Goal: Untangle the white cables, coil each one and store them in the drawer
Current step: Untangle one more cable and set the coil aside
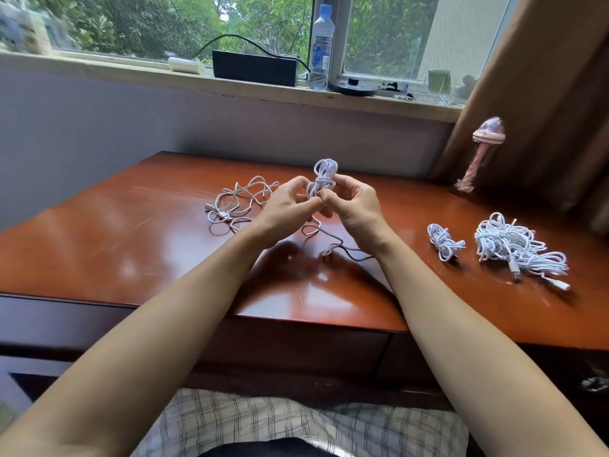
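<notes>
A small white cable coil (323, 178) stands upright above the desk's middle, gripped from the left by my left hand (290, 206) and from the right by my right hand (354, 206). Its loose tail (324, 237) trails down onto the wooden desk (131, 245). A loose tangled white cable (235, 202) lies to the left behind my left hand. On the right lie a small tied cable bundle (443, 240) and a larger heap of white cables (514, 247) with plugs showing. The closed drawer front (296, 351) runs below the desk edge.
A pink twisted bottle (479, 153) stands at the desk's back right beside a brown curtain (543, 94). The windowsill holds a black box (255, 67), a water bottle (321, 47) and small items. My lap in checked cloth (263, 420) is below.
</notes>
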Tool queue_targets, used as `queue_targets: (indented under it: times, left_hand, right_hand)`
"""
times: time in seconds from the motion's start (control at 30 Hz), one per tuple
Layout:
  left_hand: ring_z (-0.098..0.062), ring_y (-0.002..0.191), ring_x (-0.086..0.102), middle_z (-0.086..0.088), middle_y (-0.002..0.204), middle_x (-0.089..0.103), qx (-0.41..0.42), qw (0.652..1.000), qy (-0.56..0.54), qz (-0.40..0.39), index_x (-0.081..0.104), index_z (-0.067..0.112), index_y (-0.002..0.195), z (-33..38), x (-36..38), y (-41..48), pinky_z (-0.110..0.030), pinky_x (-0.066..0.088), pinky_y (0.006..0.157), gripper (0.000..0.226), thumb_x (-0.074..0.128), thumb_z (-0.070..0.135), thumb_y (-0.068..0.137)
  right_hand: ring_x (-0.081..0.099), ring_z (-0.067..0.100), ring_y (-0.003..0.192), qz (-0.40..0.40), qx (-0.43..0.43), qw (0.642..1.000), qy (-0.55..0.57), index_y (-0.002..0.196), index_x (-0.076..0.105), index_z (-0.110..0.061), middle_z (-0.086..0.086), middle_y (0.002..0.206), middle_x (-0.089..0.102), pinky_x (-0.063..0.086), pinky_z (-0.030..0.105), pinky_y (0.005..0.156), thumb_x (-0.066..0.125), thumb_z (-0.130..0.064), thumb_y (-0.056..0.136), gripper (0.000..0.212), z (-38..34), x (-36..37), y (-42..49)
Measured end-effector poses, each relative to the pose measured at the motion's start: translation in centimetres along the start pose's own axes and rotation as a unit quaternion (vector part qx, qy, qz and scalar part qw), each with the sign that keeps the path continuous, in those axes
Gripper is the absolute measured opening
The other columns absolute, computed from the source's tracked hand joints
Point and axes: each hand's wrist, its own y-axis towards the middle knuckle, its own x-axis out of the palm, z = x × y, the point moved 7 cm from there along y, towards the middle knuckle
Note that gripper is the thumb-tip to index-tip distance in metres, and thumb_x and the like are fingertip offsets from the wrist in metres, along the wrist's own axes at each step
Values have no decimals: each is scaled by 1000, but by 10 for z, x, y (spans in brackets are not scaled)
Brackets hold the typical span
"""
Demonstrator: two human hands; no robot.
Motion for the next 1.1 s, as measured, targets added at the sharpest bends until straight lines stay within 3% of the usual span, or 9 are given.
queue_targets:
  times: [0.23, 0.5, 0.7, 0.83, 0.93, 1.1]
  left_hand:
    - [3, 53, 59, -2, 71, 69, -31, 999, -33, 24, 55, 13, 91, -1, 1, 1, -11, 41, 50, 11, 60, 4, 97]
    - [3, 58, 60, -15, 90, 74, -43, 998, -34, -11, 48, 7, 100, -11, 4, 4, -12, 42, 52, 16, 63, 14, 99]
    - [-7, 54, 53, -3, 76, 76, -81, 996, -28, 16, 49, 11, 92, -19, 0, 9, -21, 39, 49, 12, 58, 16, 97]
    - [-11, 57, 55, 5, 64, 72, -85, 996, -29, 20, 54, 9, 92, -20, 0, 10, -23, 40, 49, 8, 56, 16, 93]
    - [-12, 57, 56, 4, 66, 73, -85, 995, -43, 16, 54, 9, 92, -22, -1, 11, -23, 41, 47, 21, 60, 24, 78]
    - [-12, 61, 56, -8, 86, 74, -75, 997, -25, 8, 54, 11, 94, -32, -1, 15, -25, 43, 51, 17, 66, 22, 96]
  right_hand:
    - [67, 16, 78, 15, -1, 1000, -12, 117, 66, 7, 19, 101, 74, 54, 23, 64, 68, 1, 93, 25, 3, -1, 4]
    - [73, 18, 92, 6, 16, 1000, 16, 121, 65, 6, 15, 107, 76, 58, 29, 78, 71, 1, 91, 31, 13, -10, 6]
    - [70, 33, 100, 0, 50, 997, 59, 126, 59, 6, 24, 112, 73, 54, 51, 95, 79, 4, 81, 49, 23, -11, 10]
    - [70, 32, 95, 1, 62, 994, 88, 125, 56, 9, 26, 111, 72, 55, 47, 88, 78, 9, 78, 52, 21, -9, 8]
    - [69, 35, 95, 0, 66, 993, 102, 127, 53, 11, 30, 113, 69, 56, 48, 87, 79, 11, 75, 57, 20, -9, 8]
    - [71, 33, 92, -10, 72, 991, 117, 120, 57, 2, 26, 111, 71, 58, 37, 77, 84, -4, 68, 59, 20, -9, 4]
